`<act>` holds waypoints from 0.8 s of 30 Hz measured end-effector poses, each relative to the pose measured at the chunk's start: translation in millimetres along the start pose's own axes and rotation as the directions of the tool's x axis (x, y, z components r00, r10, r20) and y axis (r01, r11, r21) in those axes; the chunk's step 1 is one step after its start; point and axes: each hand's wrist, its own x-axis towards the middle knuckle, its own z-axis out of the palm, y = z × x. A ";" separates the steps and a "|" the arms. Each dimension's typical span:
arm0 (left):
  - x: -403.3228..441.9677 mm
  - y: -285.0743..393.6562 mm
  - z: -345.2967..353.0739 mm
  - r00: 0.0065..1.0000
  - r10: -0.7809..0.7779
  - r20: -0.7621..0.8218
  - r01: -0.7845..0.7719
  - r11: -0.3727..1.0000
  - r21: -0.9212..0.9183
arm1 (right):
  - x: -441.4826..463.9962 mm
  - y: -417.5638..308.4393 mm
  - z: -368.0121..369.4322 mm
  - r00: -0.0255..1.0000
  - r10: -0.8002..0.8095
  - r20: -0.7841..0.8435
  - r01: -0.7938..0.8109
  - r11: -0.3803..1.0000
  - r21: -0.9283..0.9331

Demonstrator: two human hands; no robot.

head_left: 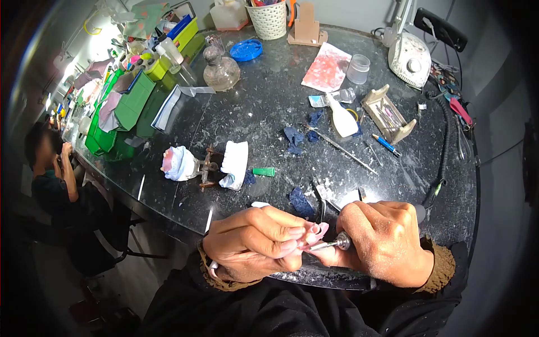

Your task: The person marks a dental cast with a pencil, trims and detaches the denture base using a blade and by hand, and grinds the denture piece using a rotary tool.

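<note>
My left hand (252,241) pinches a small pink denture piece (319,230) between thumb and fingertips, near the front edge of the bench. Wrapped in my right hand (387,241) is a rotary handpiece (342,241), its metal nose pointing left. The thin tip reaches the lower side of the denture piece; whether it touches is too small to tell. Fine pale dust covers my right fingers. Beyond my hands stands a plaster cast with pink on it (179,164), beside a small articulator (209,167) and a second white plaster cast (234,163).
Dark blue scraps (301,202) and a metal instrument (342,150) lie on the dusty black bench (264,112). A white bottle (342,118), tool rack (388,114) and control unit (410,60) stand right. Green trays (132,101) line the left; another person (62,174) sits there.
</note>
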 end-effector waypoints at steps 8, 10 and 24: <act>0.8 0.2 -0.7 0.999 0.034 0.036 -0.035 0.999 0.023 | 0.8 -5.1 -4.9 0.988 0.089 0.123 -0.101 0.990 0.097; 1.5 0.4 -0.9 0.998 0.037 0.044 -0.037 0.999 0.019 | -0.1 -0.5 -1.7 0.995 0.016 0.103 -0.027 0.994 0.105; -2.7 0.8 1.2 1.000 -0.021 0.010 0.022 0.994 -0.107 | 2.7 -0.6 -2.2 0.998 -0.023 0.063 0.015 0.992 0.126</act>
